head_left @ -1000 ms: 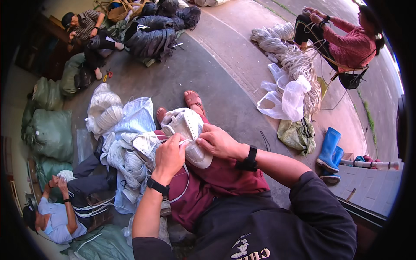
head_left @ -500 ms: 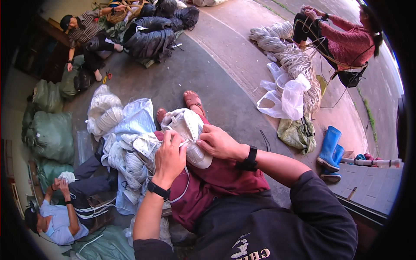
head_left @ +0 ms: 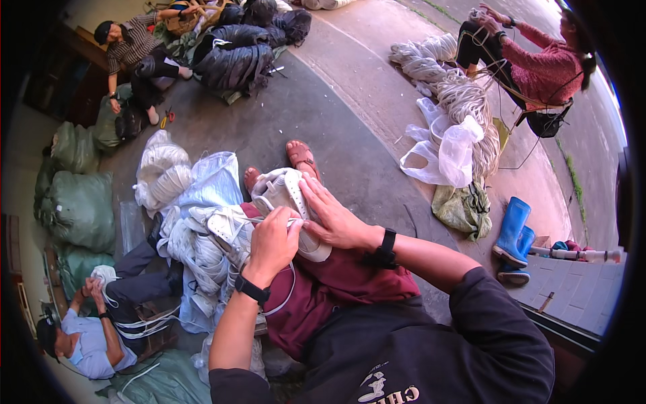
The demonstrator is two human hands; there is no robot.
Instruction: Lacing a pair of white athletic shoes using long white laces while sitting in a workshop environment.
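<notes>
A cream-white shoe (head_left: 272,193) rests on my lap, over the maroon trousers. My left hand (head_left: 272,241) is closed in a pinch on a white shoelace at the shoe's opening, and part of a thin white cord (head_left: 291,286) loops down below that wrist. Along the shoe's right side lies my right hand (head_left: 334,217), its fingers stretched out and pressed against the upper near the eyelets. A second white shoe (head_left: 231,223) sits just left of my left hand, against a heap of white laces (head_left: 202,259).
Bundled white cord (head_left: 163,168) and a pale plastic sack (head_left: 212,180) lie to the left. Blue boots (head_left: 515,229) stand at the right. Co-workers sit at the far left, near left and far right. Green sacks (head_left: 81,209) line the left wall; dark bundles (head_left: 232,64) lie at the back.
My right hand has gone from pinching at the lace to lying flat with fingers extended along the shoe. My left hand has shifted slightly right, still pinching.
</notes>
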